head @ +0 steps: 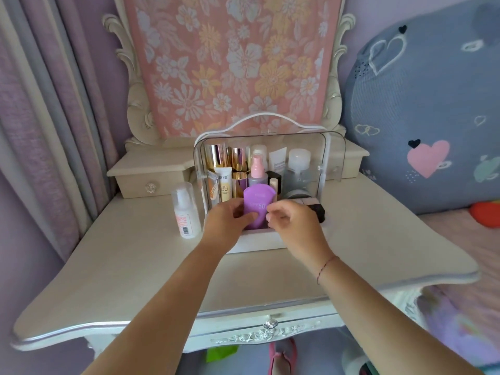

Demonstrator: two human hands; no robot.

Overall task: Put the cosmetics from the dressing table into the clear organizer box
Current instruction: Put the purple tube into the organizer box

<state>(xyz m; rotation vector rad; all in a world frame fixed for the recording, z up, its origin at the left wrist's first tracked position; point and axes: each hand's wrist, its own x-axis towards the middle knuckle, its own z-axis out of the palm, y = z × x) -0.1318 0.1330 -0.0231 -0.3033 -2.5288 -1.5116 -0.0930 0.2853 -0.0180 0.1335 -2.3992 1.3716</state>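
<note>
The left hand [226, 223] grips the purple tube [257, 203] with thumb and fingers, holding it upright in the front of the clear organizer box [326, 158]. The right hand [293, 226] has its curled fingers just beside the tube's right edge; whether they touch it is unclear.

A cream-white carved counter [135, 266] stands against a lilac painted wall [378, 12]. Mauve and grey pleated curtains [40, 104] hang at the left and reach below counter level. At the rear of the counter rises a cream scrolled frame [135, 98], draped with a pink floral cloth [230, 63]. A low cream drawer unit [135, 166] with a crystal knob [150, 188] sits on the rear left. The front drawer [297, 330] carries a silver knob and rose relief carving. At the right, a grey-blue heart-patterned cushion [419, 104] rises behind a pink-sheeted bed [446, 239]. Lighting is soft and even.
</note>
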